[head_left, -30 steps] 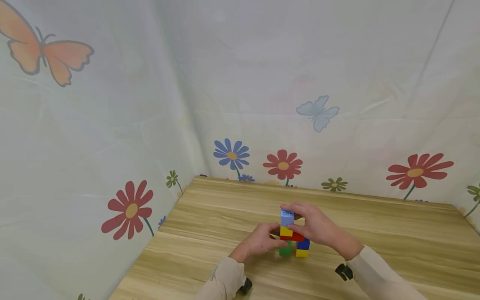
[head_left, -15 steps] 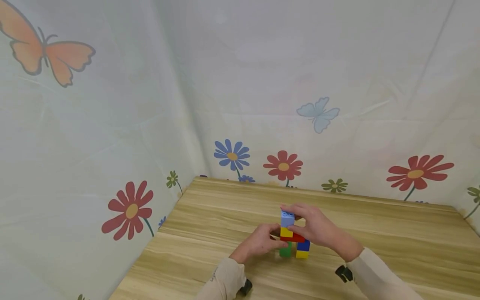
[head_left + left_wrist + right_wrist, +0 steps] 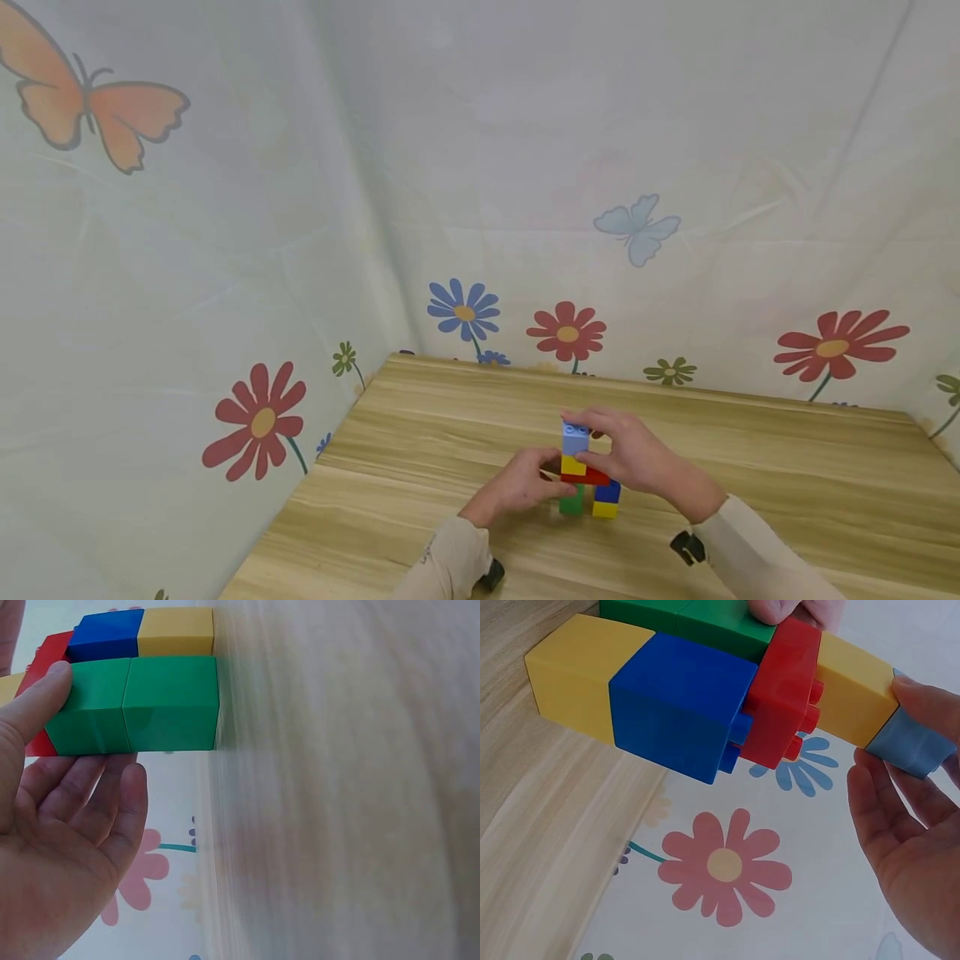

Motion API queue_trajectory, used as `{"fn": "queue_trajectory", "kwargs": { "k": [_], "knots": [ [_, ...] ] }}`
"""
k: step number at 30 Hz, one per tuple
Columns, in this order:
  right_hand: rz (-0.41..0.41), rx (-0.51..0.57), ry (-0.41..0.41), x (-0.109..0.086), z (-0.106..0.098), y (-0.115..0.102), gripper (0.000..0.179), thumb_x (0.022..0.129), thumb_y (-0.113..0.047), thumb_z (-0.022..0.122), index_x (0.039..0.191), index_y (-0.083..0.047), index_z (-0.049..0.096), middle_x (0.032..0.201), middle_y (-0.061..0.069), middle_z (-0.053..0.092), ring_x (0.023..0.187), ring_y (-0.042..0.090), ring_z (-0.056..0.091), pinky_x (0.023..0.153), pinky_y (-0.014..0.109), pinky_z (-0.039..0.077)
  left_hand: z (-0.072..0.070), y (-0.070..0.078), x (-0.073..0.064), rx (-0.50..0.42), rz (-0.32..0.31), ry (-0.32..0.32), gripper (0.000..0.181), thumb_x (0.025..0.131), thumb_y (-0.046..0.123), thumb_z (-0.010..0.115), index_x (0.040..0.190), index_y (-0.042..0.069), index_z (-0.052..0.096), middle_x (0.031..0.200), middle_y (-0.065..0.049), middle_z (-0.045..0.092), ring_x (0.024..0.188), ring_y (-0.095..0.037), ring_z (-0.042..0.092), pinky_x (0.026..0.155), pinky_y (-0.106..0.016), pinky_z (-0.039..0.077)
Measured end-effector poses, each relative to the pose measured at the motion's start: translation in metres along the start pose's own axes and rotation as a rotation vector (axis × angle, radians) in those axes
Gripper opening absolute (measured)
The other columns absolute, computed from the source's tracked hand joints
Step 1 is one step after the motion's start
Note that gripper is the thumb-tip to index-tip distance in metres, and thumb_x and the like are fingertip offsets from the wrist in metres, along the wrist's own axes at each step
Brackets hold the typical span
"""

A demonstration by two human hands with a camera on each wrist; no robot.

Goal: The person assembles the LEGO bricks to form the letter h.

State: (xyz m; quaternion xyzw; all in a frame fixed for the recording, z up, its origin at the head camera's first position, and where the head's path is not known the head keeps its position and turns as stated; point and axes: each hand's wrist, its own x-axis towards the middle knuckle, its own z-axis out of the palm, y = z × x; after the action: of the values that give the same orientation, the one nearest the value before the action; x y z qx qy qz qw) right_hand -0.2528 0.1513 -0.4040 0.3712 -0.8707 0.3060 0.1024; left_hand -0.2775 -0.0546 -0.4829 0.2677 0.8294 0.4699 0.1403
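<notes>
Toy building blocks stand as a small structure on the table. Two green blocks point(image 3: 171, 703) form one leg. The other has a dark blue block point(image 3: 679, 705) over a yellow block point(image 3: 589, 679). A red block point(image 3: 786, 690) bridges them, its far end not fully covering the blue block's studs. Above the green side sit another yellow block point(image 3: 855, 686) and a light blue block point(image 3: 576, 437). My left hand point(image 3: 521, 481) holds the upper green block near the red one, thumb in front, fingers behind. My right hand point(image 3: 630, 450) pinches the light blue block at its seam with the yellow.
The wood-grain table point(image 3: 420, 433) extends around the structure on all sides. Behind and to the left hangs a pale cloth backdrop point(image 3: 510, 167) printed with flowers and butterflies, meeting the table's far and left edges.
</notes>
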Motion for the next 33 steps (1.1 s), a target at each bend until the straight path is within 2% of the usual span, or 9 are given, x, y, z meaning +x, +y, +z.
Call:
{"fn": "queue_trajectory", "kwargs": {
  "k": [9, 17, 24, 33],
  "knots": [
    [-0.006, 0.001, 0.023, 0.0001, 0.0005, -0.0004, 0.061, 0.077, -0.01, 0.079, 0.133, -0.014, 0.055, 0.108, -0.005, 0.063, 0.087, 0.009, 0.056, 0.077, 0.027, 0.051, 0.0002, -0.0018, 0.0012, -0.011, 0.008, 0.003, 0.026, 0.085, 0.026, 0.072, 0.108, 0.017, 0.065, 0.098, 0.011, 0.064, 0.088, -0.004, 0.059, 0.08, -0.023, 0.049],
    [0.002, -0.003, 0.03, -0.0008, 0.0039, 0.0005, 0.061, 0.077, -0.01, 0.078, 0.133, -0.014, 0.055, 0.109, -0.004, 0.062, 0.087, 0.01, 0.056, 0.077, 0.036, 0.053, -0.0003, -0.003, 0.0019, 0.005, 0.012, 0.003, 0.027, 0.085, 0.027, 0.072, 0.109, 0.018, 0.065, 0.098, 0.012, 0.064, 0.088, -0.004, 0.058, 0.081, -0.023, 0.049],
    [-0.012, -0.028, 0.029, -0.0018, 0.0029, 0.0021, 0.061, 0.077, -0.012, 0.079, 0.133, -0.015, 0.054, 0.109, -0.006, 0.061, 0.085, 0.01, 0.055, 0.076, 0.027, 0.051, 0.0001, -0.0024, 0.0028, 0.018, 0.02, -0.005, 0.026, 0.085, 0.027, 0.072, 0.109, 0.018, 0.064, 0.097, 0.012, 0.064, 0.087, -0.003, 0.058, 0.081, -0.023, 0.049],
    [-0.036, 0.011, 0.033, -0.0028, 0.0057, 0.0048, 0.062, 0.078, -0.01, 0.077, 0.135, -0.013, 0.053, 0.107, -0.005, 0.061, 0.086, 0.01, 0.057, 0.076, 0.029, 0.052, -0.0006, -0.0026, 0.0016, 0.009, 0.009, -0.01, 0.026, 0.086, 0.028, 0.071, 0.109, 0.018, 0.064, 0.098, 0.012, 0.064, 0.088, -0.004, 0.058, 0.081, -0.023, 0.049]
  ]
}}
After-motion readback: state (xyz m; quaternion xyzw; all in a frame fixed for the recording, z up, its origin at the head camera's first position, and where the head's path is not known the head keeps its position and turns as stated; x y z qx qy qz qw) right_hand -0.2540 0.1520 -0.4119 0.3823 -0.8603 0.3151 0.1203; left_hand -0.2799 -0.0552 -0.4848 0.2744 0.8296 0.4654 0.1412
